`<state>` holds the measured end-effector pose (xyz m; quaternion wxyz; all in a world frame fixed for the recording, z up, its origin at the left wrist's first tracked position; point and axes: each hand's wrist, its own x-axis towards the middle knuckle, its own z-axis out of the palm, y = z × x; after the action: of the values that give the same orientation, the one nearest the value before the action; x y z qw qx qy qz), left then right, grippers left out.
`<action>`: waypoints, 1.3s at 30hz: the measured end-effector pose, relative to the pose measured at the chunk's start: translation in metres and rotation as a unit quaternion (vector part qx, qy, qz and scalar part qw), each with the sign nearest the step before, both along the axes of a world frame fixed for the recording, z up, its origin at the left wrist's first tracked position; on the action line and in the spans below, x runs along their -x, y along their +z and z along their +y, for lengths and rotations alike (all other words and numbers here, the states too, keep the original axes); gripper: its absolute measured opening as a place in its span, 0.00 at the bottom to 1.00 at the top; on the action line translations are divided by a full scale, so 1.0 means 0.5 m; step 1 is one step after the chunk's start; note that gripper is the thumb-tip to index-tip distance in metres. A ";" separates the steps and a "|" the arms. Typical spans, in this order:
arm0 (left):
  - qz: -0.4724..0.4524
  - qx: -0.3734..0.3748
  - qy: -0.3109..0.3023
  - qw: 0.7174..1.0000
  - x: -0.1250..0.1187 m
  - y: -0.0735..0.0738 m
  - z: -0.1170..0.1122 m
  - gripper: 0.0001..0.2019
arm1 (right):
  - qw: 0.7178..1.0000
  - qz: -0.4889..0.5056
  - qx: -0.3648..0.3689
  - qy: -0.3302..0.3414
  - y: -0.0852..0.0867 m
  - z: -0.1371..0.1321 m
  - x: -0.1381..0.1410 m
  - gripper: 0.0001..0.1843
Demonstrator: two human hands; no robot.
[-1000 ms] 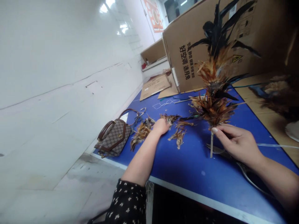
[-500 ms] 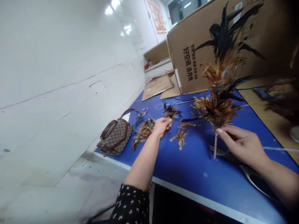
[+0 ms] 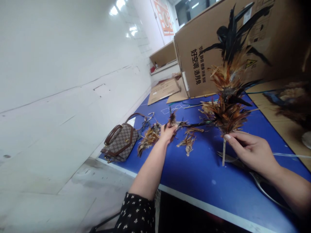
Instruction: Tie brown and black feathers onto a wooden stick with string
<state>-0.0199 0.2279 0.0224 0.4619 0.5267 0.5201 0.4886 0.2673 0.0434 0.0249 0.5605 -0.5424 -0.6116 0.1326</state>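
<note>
My right hand is closed on the thin stick of a feather duster, held upright with brown and black feathers fanning above my fingers. My left hand is closed on a small bunch of brown feathers, lifted a little off the blue table. Loose feather bunches lie beside that hand: one clump to its left, another to its right.
A brown patterned handbag sits at the table's left edge. A large cardboard box stands behind the duster, with flat cardboard beyond. Scissors lie under my right wrist. More feathers rest at far right.
My left hand has picked a small feather bunch up off the table and raised it. The right hand keeps the duster upright in about the same place.
</note>
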 end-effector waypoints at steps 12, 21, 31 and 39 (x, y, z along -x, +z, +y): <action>0.086 -0.263 0.057 0.959 -0.051 0.068 -0.063 0.09 | 1.000 0.008 0.006 0.008 0.006 0.003 0.004 0.15; -0.173 -0.079 0.107 0.976 -0.064 0.071 -0.043 0.19 | 1.000 0.006 -0.002 0.022 0.017 -0.003 0.009 0.15; -0.060 -0.034 -0.170 0.983 -0.134 0.053 -0.187 0.13 | 1.000 0.009 0.004 0.009 0.010 -0.001 0.007 0.15; -0.085 0.027 -0.256 0.963 -0.227 0.021 -0.263 0.18 | 1.000 0.002 0.003 0.006 0.018 -0.002 0.006 0.15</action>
<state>0.0938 0.0964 0.0331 0.6278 0.5862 0.3401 0.3828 0.2642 0.0423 0.0341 0.5593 -0.5405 -0.6130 0.1388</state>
